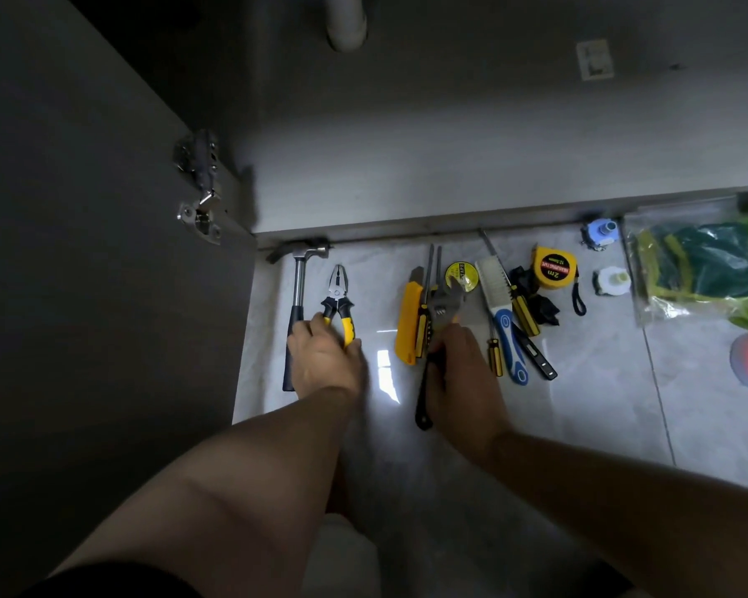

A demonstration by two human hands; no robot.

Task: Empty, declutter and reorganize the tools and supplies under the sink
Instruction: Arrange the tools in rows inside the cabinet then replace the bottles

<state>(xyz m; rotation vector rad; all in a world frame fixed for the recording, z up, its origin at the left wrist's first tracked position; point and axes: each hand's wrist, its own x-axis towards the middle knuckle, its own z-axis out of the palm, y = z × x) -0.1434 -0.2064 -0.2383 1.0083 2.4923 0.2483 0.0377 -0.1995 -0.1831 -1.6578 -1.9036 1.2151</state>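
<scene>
— Far left first?
— Open cabinet door (104,252), then a hammer (297,291) on the floor tiles (579,381), head up by the cabinet sill, handle running down the frame. Just right of it, pliers (337,295), nose up, black-and-yellow handles under the left hand (325,360). Fingers curled over those handles, holding them.
— And mid-frame?
— Yellow utility knife (407,325), two screwdrivers (422,330), then the adjustable wrench (445,303): dull grey steel head toward the top, black handle slanting down and slightly left, poking out below the right hand (465,381). Wrapped round that handle, holding it. Hard to tell whether flat on the tile or lifted.
— Which way from the grip, then?
— Head beyond the knuckles, up the frame, overlapping the screwdrivers and close to the tape roll (462,274). Probably best lifted clear before any swing.
— Further right?
— Blue-handled brush (495,280), yellow tape measure (551,267), bagged green gloves (700,269) at the edge.
</scene>
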